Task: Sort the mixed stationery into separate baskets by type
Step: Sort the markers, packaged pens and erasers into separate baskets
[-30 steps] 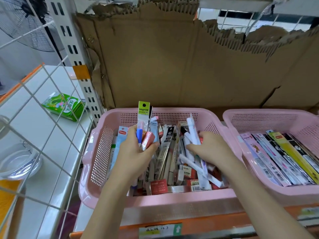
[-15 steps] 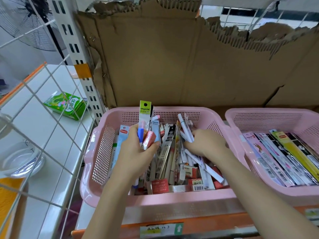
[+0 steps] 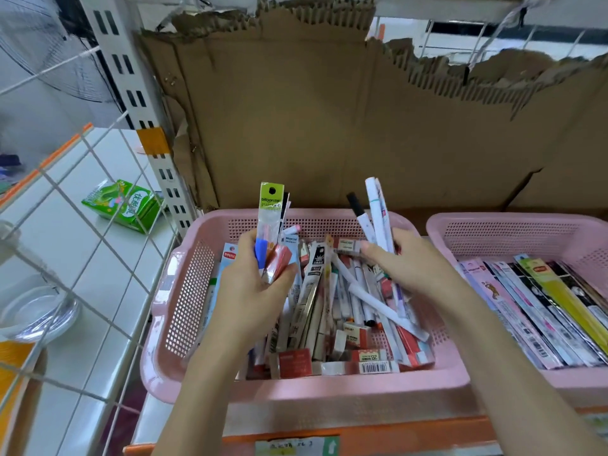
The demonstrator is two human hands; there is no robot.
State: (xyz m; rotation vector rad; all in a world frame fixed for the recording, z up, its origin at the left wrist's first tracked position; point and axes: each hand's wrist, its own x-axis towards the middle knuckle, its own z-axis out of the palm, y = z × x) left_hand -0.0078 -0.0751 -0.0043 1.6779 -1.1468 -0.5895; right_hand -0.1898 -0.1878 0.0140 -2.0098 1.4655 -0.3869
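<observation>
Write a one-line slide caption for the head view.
Left hand grips packaged pens, right hand lifts white pens above mixed pink basket.

Above the left pink basket (image 3: 184, 291) we find open room, bounded behind by the torn cardboard sheet (image 3: 329, 126) and at left by the wire grid (image 3: 98, 199) and slotted upright (image 3: 131, 93). Mixed stationery (image 3: 345, 317) crowds its floor. The right pink basket (image 3: 493, 232) stands just beside, packed with flat packets (image 3: 533, 307).
</observation>
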